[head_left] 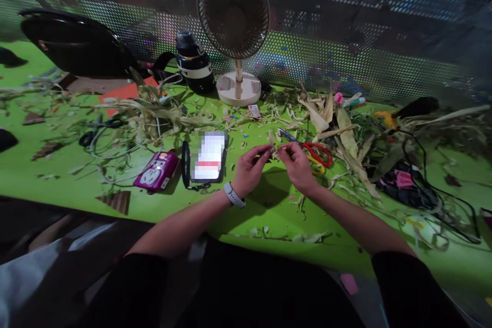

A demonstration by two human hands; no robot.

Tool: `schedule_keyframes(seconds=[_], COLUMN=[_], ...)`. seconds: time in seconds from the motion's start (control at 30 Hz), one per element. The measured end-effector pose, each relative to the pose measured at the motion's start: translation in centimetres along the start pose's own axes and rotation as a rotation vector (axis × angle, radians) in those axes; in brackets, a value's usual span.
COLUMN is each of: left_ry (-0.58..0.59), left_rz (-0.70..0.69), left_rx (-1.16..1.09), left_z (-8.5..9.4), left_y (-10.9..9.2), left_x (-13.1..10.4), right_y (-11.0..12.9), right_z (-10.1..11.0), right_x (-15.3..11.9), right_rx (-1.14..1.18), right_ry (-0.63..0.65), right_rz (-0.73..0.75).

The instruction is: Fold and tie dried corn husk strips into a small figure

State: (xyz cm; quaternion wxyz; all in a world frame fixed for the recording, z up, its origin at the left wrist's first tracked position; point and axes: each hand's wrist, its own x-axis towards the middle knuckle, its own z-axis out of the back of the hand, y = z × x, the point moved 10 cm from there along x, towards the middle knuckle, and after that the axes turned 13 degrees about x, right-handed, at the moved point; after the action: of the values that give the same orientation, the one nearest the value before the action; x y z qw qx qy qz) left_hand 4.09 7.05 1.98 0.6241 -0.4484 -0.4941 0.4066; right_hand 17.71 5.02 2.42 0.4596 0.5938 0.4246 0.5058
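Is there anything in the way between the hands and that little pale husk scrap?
Nothing visible: the left hand and right hand both have their fingers on the pale husk scrap. The red-handled scissors lie beside the right hand, not between.

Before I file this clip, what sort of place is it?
Probably a craft workspace: a green table strewn with dry, husk-like scraps, red-handled scissors on it, and a perforated screen behind.

A fan stands upright — dark bottle beside it.

Pale husk, bright green table
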Motion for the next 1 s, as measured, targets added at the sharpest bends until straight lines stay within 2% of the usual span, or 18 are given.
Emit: schedule_keyframes(seconds=[0.13,0.37,0.43,0.5,0.6,0.7,0.77,0.87,1.0], left_ry=[0.001,0.179,0.187,0.165,0.197,0.254,0.229,0.179,0.139], left_rz=[0.008,0.238,0.233,0.167,0.115,0.188,0.224,0.246,0.25], left_rx=[0.019,-0.225,-0.152,-0.017,0.021,-0.13,-0.18,-0.199,-0.24], left_z=[0.1,-1.7,-1.5,-1.0,-1.1,-1.8,-1.7,-1.4,-1.0], left_y=[0.1,2.0,2.2,1.7,1.3,1.8,2.1,2.3,2.5], left_x=[0.0,0.1,0.3,0.7,0.8,0.4,0.4,0.5,0.6], right_y=[-1.0,-0.3,0.0,0.5,1.9,4.2,5.3,5.8,6.2], right_z=[-0.4,-0.2,-0.1,0.1,0.1,-0.7,-1.6,-2.0,-1.3], right_x=[0.1,-0.1,-0.1,0.0,-0.1,-0.8,-1.6,-2.1,-2.4], right_rx=[0.115,0.03,0.017,-0.016,-0.162,-0.374,-0.475,-0.547,-0.658], right_ry=[0.013,0.027,0.03,0.04,0.065,0.134,0.191,0.221,0.149], right_rz=[-0.073,0.008,0.035,0.077,0.21,0.457,0.604,0.692,0.791])
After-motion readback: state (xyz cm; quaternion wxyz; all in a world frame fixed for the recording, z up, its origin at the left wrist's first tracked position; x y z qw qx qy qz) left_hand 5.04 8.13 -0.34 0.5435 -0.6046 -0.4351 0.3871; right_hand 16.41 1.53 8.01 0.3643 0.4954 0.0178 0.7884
